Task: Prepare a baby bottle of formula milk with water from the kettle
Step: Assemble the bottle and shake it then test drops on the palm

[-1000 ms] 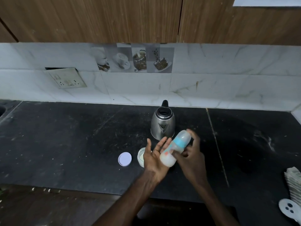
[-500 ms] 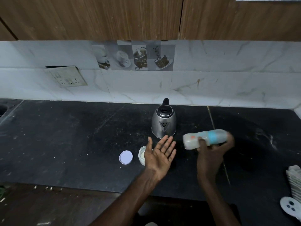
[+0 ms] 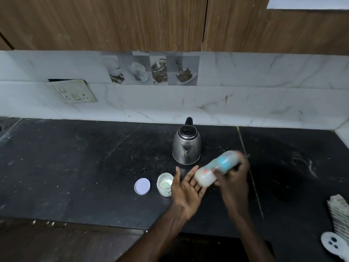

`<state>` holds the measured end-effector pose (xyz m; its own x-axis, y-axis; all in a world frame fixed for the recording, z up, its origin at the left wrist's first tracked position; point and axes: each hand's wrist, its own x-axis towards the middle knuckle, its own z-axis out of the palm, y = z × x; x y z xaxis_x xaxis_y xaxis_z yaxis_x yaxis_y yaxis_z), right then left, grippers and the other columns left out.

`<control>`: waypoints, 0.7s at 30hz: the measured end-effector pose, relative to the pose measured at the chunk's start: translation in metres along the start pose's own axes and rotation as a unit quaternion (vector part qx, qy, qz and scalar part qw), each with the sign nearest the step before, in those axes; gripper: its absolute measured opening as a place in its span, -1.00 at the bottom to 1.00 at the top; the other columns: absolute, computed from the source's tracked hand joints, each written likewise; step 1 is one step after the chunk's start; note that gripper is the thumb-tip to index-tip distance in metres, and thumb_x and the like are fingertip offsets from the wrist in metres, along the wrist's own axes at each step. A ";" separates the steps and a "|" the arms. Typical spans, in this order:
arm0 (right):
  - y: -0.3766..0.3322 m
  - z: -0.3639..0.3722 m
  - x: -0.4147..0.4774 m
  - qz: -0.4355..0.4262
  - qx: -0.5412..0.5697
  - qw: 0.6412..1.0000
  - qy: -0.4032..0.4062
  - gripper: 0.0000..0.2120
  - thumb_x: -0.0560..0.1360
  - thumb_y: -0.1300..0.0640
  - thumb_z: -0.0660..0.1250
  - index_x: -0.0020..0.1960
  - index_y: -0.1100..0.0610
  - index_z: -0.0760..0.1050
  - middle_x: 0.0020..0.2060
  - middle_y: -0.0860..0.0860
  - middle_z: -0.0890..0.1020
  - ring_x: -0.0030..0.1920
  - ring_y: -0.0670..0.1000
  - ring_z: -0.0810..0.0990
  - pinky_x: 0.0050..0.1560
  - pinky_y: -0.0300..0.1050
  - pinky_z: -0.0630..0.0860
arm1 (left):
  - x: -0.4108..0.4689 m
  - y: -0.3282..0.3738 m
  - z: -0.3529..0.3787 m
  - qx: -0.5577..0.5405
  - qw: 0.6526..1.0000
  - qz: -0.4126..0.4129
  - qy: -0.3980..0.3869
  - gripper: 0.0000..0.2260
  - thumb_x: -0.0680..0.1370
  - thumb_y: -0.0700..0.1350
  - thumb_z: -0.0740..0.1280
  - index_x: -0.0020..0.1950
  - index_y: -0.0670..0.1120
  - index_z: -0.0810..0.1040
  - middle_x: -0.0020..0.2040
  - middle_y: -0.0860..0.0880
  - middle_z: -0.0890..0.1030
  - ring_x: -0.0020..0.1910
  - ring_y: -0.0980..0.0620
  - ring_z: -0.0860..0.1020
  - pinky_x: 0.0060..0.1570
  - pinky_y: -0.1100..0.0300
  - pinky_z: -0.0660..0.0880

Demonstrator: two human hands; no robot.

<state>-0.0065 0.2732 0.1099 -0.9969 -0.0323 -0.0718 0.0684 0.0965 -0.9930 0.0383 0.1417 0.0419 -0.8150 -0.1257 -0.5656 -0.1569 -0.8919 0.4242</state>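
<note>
- My right hand (image 3: 233,178), gripping the baby bottle (image 3: 217,170), is swinging it back from the kettle's (image 3: 187,146) right to just in front of it.
- It is landing against my left hand (image 3: 188,188), palm flat and released.
- I am judging this as mixing by shaking.

The right hand (image 3: 233,178) swings the bottle (image 3: 217,170) back from the right, so its milky end again meets the open left palm (image 3: 188,190).

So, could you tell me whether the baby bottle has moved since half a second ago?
Yes. The baby bottle in the right hand has swung left, back toward the kettle, its base at the open left hand.
</note>
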 end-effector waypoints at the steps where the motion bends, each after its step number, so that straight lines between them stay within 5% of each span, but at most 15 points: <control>1: -0.004 -0.002 0.004 -0.001 0.049 0.996 0.072 -0.22 0.36 -0.06 0.55 0.45 -0.39 0.25 0.07 -0.27 0.71 0.07 -0.02 0.77 -0.04 0.14 0.75 | 0.001 0.003 0.000 0.008 1.000 0.000 0.006 -0.32 0.56 0.39 0.21 0.42 -0.11 0.57 0.36 -0.14 0.63 0.34 -0.10 0.61 0.34 0.01 0.48; 3: -0.005 0.004 0.003 0.001 0.056 0.991 0.124 -0.23 0.44 0.06 0.53 0.47 -0.36 0.22 0.12 -0.19 0.68 0.11 0.03 0.74 0.04 0.25 0.73 | 0.001 0.006 0.000 0.004 1.000 0.000 0.014 -0.33 0.57 0.37 0.20 0.43 -0.12 0.56 0.37 -0.12 0.63 0.39 -0.09 0.57 0.41 0.01 0.44; 7: 0.006 0.026 -0.032 0.015 -0.022 0.998 -0.053 -0.18 0.33 0.00 0.53 0.46 -0.39 0.24 0.12 -0.09 0.73 0.01 -0.07 0.77 0.03 0.21 0.72 | 0.000 0.008 0.002 -0.035 0.999 -0.011 0.010 -0.31 0.56 0.35 0.28 0.42 -0.19 0.54 0.40 -0.25 0.57 0.45 -0.29 0.47 0.37 -0.09 0.38; 11: 0.002 0.031 -0.030 -0.026 -0.030 0.997 0.073 -0.16 0.39 0.07 0.57 0.41 -0.47 0.19 0.14 -0.11 0.72 -0.08 -0.23 0.74 0.01 0.04 0.70 | 0.003 0.009 -0.003 -0.035 0.999 0.015 0.013 -0.29 0.57 0.33 0.27 0.44 -0.24 0.50 0.38 -0.25 0.59 0.40 -0.26 0.54 0.48 -0.18 0.39; 14: -0.001 0.031 -0.030 -0.053 -0.096 0.994 0.012 -0.13 0.38 0.08 0.59 0.43 -0.46 0.18 0.03 -0.16 0.73 -0.16 -0.21 0.74 -0.08 -0.05 0.66 | 0.001 0.009 -0.005 -0.050 0.999 0.008 0.015 -0.30 0.57 0.32 0.29 0.41 -0.25 0.53 0.38 -0.29 0.57 0.43 -0.29 0.50 0.53 -0.21 0.33; 17: -0.010 0.018 -0.010 -0.059 -0.060 0.995 0.045 -0.15 0.38 0.07 0.61 0.46 -0.37 0.22 0.03 -0.24 0.71 -0.11 -0.25 0.73 0.00 0.00 0.68 | 0.000 0.014 -0.010 -0.024 1.000 0.011 0.017 -0.29 0.54 0.36 0.27 0.43 -0.18 0.54 0.37 -0.21 0.61 0.35 -0.17 0.59 0.36 -0.03 0.51; 19: -0.016 0.014 0.004 -0.056 -0.016 0.989 0.139 -0.16 0.43 0.08 0.58 0.50 -0.34 0.19 0.02 -0.42 0.64 -0.09 -0.36 0.69 0.04 0.02 0.69 | 0.001 0.017 -0.015 -0.010 1.000 0.011 0.013 -0.30 0.54 0.37 0.24 0.44 -0.14 0.55 0.37 -0.15 0.62 0.35 -0.10 0.61 0.39 0.03 0.47; 21: -0.016 0.022 -0.002 -0.064 -0.028 0.988 0.136 -0.13 0.44 0.12 0.57 0.48 -0.41 0.15 0.00 -0.46 0.63 -0.10 -0.40 0.67 -0.01 -0.03 0.67 | 0.001 0.019 -0.019 -0.016 1.000 0.018 0.013 -0.30 0.54 0.36 0.25 0.45 -0.14 0.54 0.37 -0.15 0.62 0.33 -0.10 0.62 0.39 0.02 0.46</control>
<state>-0.0048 0.2504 0.1237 -0.9713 0.2200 0.0904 -0.0543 0.1650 -0.9848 0.0454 0.1164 0.0361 -0.8056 -0.1688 -0.5680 -0.1095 -0.8996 0.4227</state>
